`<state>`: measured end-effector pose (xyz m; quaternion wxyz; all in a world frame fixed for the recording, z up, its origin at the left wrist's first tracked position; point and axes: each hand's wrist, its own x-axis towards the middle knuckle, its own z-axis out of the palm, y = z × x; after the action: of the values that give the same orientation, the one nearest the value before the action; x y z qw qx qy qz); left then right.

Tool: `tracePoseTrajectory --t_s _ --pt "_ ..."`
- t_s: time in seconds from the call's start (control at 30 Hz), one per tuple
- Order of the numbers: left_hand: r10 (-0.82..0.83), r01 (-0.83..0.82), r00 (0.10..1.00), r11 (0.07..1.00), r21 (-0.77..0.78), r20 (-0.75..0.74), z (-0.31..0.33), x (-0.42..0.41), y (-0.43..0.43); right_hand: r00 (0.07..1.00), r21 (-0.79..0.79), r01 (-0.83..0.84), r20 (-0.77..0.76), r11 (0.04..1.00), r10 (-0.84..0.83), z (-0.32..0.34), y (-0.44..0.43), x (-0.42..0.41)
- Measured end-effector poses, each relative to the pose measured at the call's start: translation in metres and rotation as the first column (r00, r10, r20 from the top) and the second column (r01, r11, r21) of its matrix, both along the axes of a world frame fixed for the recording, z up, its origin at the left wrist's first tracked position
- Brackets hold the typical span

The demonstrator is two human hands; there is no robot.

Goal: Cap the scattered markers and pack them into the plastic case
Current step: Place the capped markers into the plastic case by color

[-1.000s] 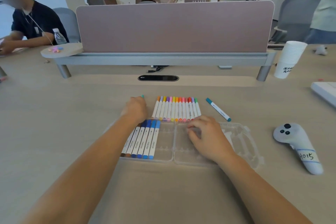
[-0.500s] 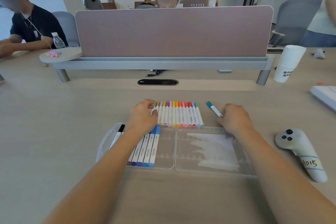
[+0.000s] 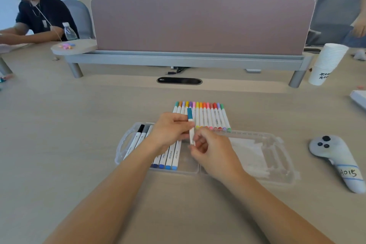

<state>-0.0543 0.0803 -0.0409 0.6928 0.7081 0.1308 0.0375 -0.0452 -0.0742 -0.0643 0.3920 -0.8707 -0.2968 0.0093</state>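
1. The teal-capped marker [image 3: 191, 131] stands nearly upright in the air above the middle of the plastic case [image 3: 277, 144], held by both my hands. My left hand [image 3: 170, 132] pinches the barrel just under the cap, and my right hand [image 3: 212, 150] curls its fingers round the lower end. That end is hidden, so I cannot tell whether it is capped. If I pack it open, it could dry out or stain.
2. If I press a cap on crooked, I judge it may not seat, and the slim barrel could slip from my pinch.
3. A drop would land on the packed markers [image 3: 170, 158] in the case's left half and could knock them out of line.
4. The row of loose markers [image 3: 206, 117] lies side by side just beyond the case's far rim. A careless wrist could roll them toward the far edge of the surface [image 3: 79, 125].
5. Neither hand holds the case, so it could slide when I push the marker in.
6. The controller [image 3: 336, 160], toward the right edge, lies well apart and poses little risk.
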Motion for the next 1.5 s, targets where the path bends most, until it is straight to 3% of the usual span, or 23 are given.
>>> tracePoseTrajectory --t_s 0.07,0.13,0.2,0.27,0.43,0.67,0.87,0.97,1.13,1.5 --pt "-0.024 0.028 0.999 0.997 0.074 -0.048 -0.001 -0.004 0.008 0.993 -0.109 -0.096 0.063 0.989 0.103 -0.006 0.000 -0.003" --pt "-0.022 0.042 0.997 0.963 0.266 -0.076 -0.004 -0.006 0.014 0.971 -0.192 -0.159 0.148 0.968 0.189 -0.010 -0.001 -0.003" --pt "-0.015 0.068 0.995 0.825 0.561 -0.099 -0.008 -0.008 0.019 0.942 -0.210 -0.196 0.230 0.958 0.243 -0.012 -0.002 -0.003" --pt "-0.031 0.086 0.995 0.719 0.690 -0.092 -0.012 -0.009 0.019 0.918 -0.217 -0.222 0.281 0.951 0.279 -0.013 -0.004 -0.003" --pt "-0.052 0.086 0.996 0.751 0.654 -0.071 -0.016 -0.014 0.015 0.905 -0.228 -0.246 0.293 0.942 0.308 -0.016 -0.003 0.000" --pt "0.038 -0.020 0.999 0.612 0.790 -0.004 -0.016 -0.016 0.011 0.928 -0.263 -0.216 0.243 0.940 0.282 -0.018 -0.001 0.000" --pt "0.154 -0.076 0.987 0.720 0.689 -0.052 -0.016 -0.015 0.007 0.942 -0.236 -0.201 0.221 0.951 0.254 -0.017 -0.002 0.000" --pt "0.155 -0.059 0.985 0.726 0.685 -0.079 -0.016 -0.015 0.005 0.945 -0.233 -0.197 0.214 0.952 0.248 -0.015 -0.003 -0.001" --pt "0.141 -0.018 0.987 0.563 0.826 -0.074 -0.018 -0.015 0.004 0.925 -0.238 -0.221 0.256 0.946 0.281 -0.017 -0.005 -0.002" --pt "0.114 0.095 0.979 0.485 0.869 -0.171 -0.015 -0.010 0.016 0.918 -0.395 -0.184 0.258 0.900 0.301 -0.017 -0.006 -0.002"
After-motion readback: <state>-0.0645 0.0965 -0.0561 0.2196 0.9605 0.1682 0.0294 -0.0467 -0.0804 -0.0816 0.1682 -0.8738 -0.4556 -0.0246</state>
